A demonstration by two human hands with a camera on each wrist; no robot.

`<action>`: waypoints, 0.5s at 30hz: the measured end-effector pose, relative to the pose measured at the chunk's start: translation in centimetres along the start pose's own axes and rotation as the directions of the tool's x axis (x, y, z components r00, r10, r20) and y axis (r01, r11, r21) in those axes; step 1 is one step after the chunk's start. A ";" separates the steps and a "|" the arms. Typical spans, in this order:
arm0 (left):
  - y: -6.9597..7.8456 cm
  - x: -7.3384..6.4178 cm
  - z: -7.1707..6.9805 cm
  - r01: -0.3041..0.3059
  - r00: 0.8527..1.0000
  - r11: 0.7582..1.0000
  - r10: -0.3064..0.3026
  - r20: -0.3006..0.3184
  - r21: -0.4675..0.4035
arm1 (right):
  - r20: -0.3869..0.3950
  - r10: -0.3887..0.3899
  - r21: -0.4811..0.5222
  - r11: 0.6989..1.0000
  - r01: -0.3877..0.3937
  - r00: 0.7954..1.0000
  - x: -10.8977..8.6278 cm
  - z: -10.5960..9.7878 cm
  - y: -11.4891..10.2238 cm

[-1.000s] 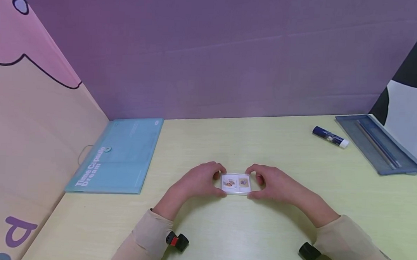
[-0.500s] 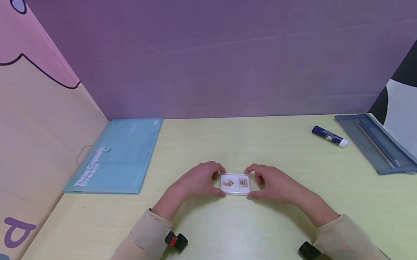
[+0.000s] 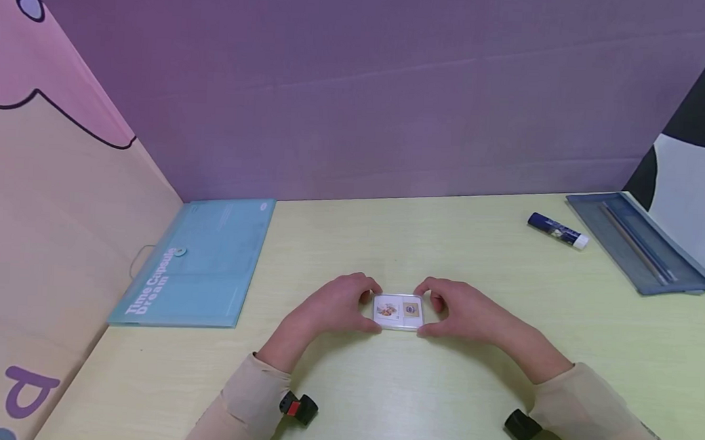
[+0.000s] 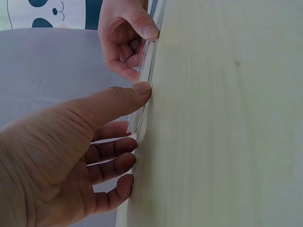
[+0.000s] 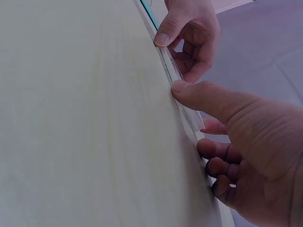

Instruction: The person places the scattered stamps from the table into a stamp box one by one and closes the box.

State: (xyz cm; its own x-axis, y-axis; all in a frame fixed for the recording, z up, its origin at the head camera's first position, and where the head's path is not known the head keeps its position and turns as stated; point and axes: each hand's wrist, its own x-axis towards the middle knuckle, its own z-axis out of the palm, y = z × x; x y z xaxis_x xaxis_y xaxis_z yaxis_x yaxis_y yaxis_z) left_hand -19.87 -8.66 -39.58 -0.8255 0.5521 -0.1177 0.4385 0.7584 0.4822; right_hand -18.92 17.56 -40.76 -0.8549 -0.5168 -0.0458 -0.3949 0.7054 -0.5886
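A small flat clear case (image 3: 398,312) with two little pictures on white inside lies close over the middle of the table. My left hand (image 3: 343,305) pinches its left end between thumb and forefinger. At the opposite end, the thumb and forefinger of my right hand (image 3: 461,311) grip it the same way. In the left wrist view the case (image 4: 146,64) shows edge-on, its transparent layers stacked. Seen from the right wrist, the case (image 5: 192,116) is also edge-on, with the other fingers curled loosely beneath the forefinger, near the table surface.
A light blue document folder (image 3: 209,266) with a string button lies at the left. Far right, a dark blue glue stick (image 3: 559,231) rests beside a grey-blue zip pouch (image 3: 628,258) holding long thin items. A purple wall (image 3: 381,103) bounds the table's back.
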 end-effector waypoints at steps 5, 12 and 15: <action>0.1 0.2 0.1 0.014 1.000 1.000 -0.014 -0.006 0.004 | -0.008 0.007 -0.005 1.000 -0.007 1.000 0.0 -0.1 -0.1; 0.2 0.1 0.0 0.039 0.999 0.999 -0.040 -0.009 -0.020 | -0.009 0.015 0.010 1.000 -0.014 1.000 0.0 0.0 -0.1; 0.0 0.0 0.1 0.035 0.999 0.999 -0.035 -0.007 -0.023 | -0.009 0.017 0.007 1.000 -0.017 1.000 0.1 0.1 -0.1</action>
State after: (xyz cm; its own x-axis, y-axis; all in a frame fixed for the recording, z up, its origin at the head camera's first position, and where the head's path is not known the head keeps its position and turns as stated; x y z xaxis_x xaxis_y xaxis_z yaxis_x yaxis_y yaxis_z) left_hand -19.88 -8.61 -39.68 -0.8427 0.5227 -0.1289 0.4009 0.7690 0.4979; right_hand -18.88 17.39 -40.82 -0.8644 -0.5004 -0.0485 -0.3780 0.7105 -0.5935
